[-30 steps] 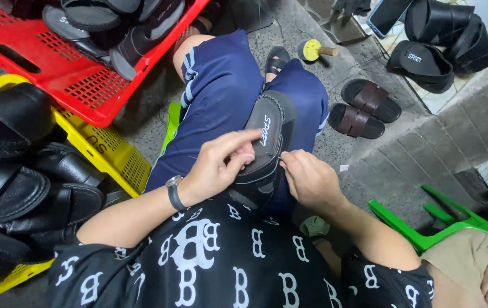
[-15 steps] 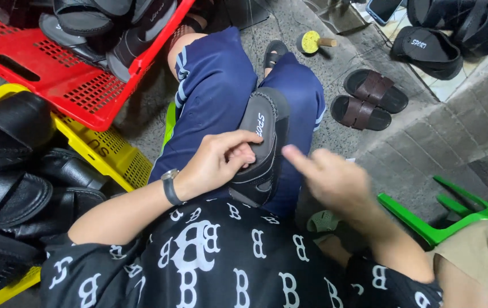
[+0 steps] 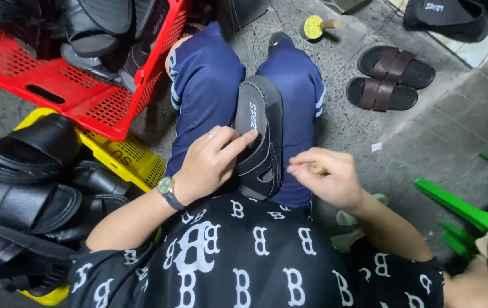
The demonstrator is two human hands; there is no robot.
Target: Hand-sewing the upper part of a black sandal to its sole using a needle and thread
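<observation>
- The left hand [image 3: 207, 162] grips a black slide sandal [image 3: 259, 137] that lies lengthwise on the person's lap, between the two blue-trousered thighs; the fingers curl over the sandal's left edge and the forefinger reaches across onto its strap.
- The sandal's toe points to the far side, its footbed faces up, and its near end lies against the black patterned shirt.
- The right hand [image 3: 327, 177] hovers just right of the sandal and is not touching it; its fingers are loosely pinched together, and I cannot tell whether they hold anything.
- A watch [image 3: 167, 187] sits on the left wrist.
- To the far left stands a red crate [image 3: 84, 97] filled with black sandals; nearer, on the left, a yellow crate [image 3: 124, 159] holds more black sandals.
- On the concrete floor to the far right lies a pair of brown sandals [image 3: 389, 77], side by side.
- A small yellow brush [image 3: 315, 25] lies on the floor just beyond the knees.
- A green plastic frame [image 3: 466, 208] stands at the right edge.
</observation>
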